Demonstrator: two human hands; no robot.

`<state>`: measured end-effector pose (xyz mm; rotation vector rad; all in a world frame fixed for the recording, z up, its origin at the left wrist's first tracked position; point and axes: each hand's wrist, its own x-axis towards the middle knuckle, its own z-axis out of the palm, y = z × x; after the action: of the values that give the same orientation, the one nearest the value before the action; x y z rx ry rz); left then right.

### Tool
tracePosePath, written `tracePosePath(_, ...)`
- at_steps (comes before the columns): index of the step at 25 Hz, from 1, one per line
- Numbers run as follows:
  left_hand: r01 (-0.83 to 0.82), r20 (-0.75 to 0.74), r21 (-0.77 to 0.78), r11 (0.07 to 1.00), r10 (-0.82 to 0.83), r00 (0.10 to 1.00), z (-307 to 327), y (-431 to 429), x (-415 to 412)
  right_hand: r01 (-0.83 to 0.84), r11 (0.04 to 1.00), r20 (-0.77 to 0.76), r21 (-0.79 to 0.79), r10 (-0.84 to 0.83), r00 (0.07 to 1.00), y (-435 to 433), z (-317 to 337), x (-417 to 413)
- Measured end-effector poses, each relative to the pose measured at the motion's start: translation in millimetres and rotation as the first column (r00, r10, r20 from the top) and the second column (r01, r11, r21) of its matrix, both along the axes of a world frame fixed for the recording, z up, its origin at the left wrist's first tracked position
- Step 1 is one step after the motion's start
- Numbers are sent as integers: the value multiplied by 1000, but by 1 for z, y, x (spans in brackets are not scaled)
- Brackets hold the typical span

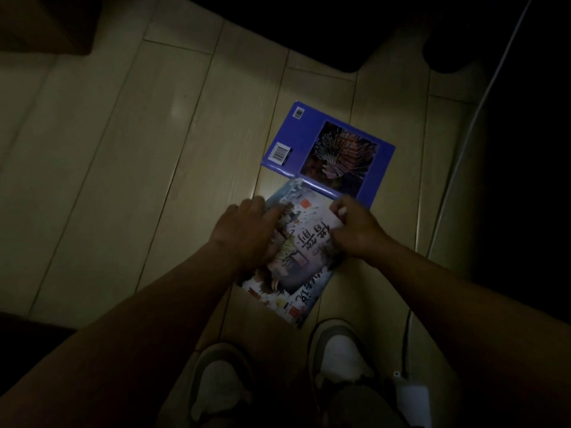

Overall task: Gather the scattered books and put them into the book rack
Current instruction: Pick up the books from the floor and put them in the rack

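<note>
Two books lie on the pale wooden floor point(123, 180). A blue book point(309, 131) with a lionfish picture and barcodes lies flat, farther from me. Nearer, an illustrated book point(304, 242) with large dark characters on its cover overlaps the blue book's near edge. My left hand point(247, 233) grips the illustrated book at its left edge, fingers lying over the cover. My right hand point(355, 230) pinches its right edge near the upper corner. The book rack is out of view.
My two shoes point(336, 353) stand just below the books. A white cable point(463, 149) runs along the right side beside dark furniture. A dark box-like object point(46, 23) sits at the top left. The room is dim.
</note>
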<state>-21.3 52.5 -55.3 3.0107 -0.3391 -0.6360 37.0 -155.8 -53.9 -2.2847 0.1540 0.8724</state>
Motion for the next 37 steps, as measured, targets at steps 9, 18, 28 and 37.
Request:
tracePosePath(9, -192, -22, -352, 916, 197, 980, 15, -9, 31, 179, 929, -37, 323, -176, 984, 22, 21, 17)
tracePosePath(18, -607, -415, -548, 575, 443, 795, 17, 8, 25, -315, 945, 108, -84, 323, 940, 2, 4, 15)
tracePosePath(28, -411, -183, -345, 844, 369, 911, 89, 15, 48, -278, 959, 265, -46, 280, 923, 20, 54, 44)
tracePosePath(37, -397, 197, -450, 800, 522, 830, 365, 41, 39, -348, 937, 710, -35, 268, 652, 52, 326, 73)
